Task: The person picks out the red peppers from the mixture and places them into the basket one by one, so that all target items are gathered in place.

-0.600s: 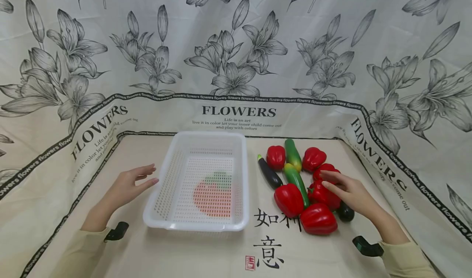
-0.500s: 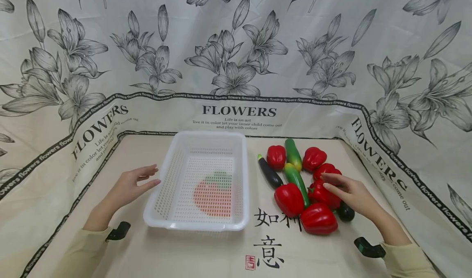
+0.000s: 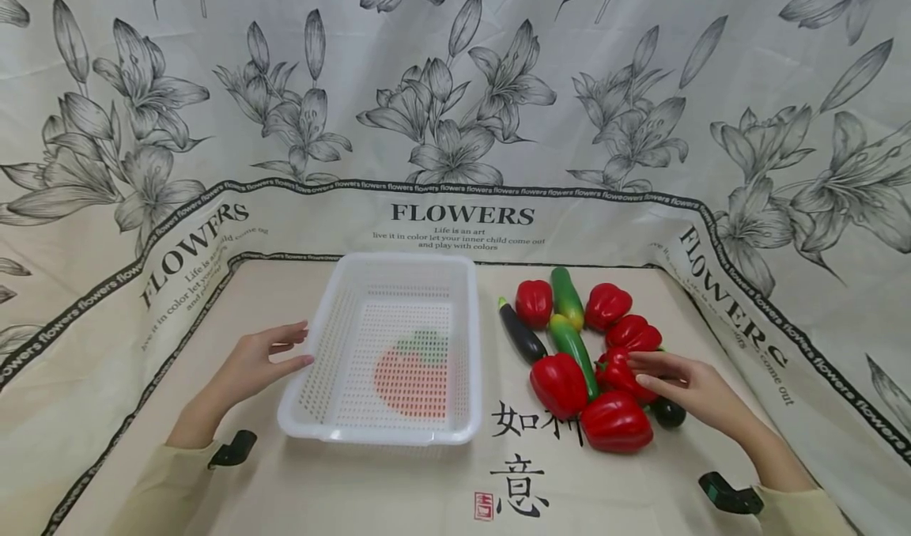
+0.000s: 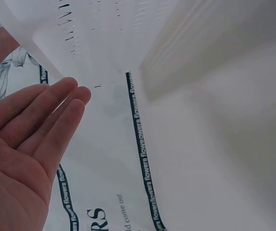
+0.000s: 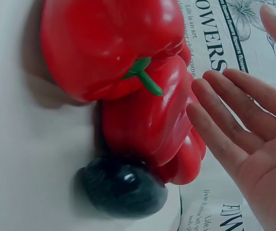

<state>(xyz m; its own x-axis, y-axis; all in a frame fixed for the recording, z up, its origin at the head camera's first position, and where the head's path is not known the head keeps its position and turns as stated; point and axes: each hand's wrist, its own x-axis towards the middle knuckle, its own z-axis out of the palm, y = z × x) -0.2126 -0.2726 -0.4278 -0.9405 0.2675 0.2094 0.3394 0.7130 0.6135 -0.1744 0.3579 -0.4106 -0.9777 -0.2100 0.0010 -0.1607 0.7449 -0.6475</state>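
Observation:
A white perforated basket (image 3: 323, 425) stands at mid-table, a red and green print showing through its floor. At its left rim is my left hand (image 3: 255, 366), fingers extended; whether they touch the rim I cannot tell. In the left wrist view the straight fingers of that hand (image 4: 32, 134) lie beside the basket wall (image 4: 104, 29). Over the right side of the vegetables hovers my right hand (image 3: 701, 394), holding nothing, near a red pepper (image 3: 618, 371) and a dark eggplant (image 3: 667, 413). The right wrist view shows the hand (image 5: 258, 144) with relaxed fingers beside the red peppers (image 5: 143, 120).
Right of the basket lie a second dark eggplant (image 3: 522, 332), a green cucumber (image 3: 572, 350), another green one behind (image 3: 565, 292), and several red peppers (image 3: 558, 386). Printed cloth covers the table and rises as walls at the back and sides.
My left hand has moved slightly right, closer to the basket rim. My right hand has shifted right and toward me, uncovering more of the rear red pepper. The basket and vegetables have not moved.

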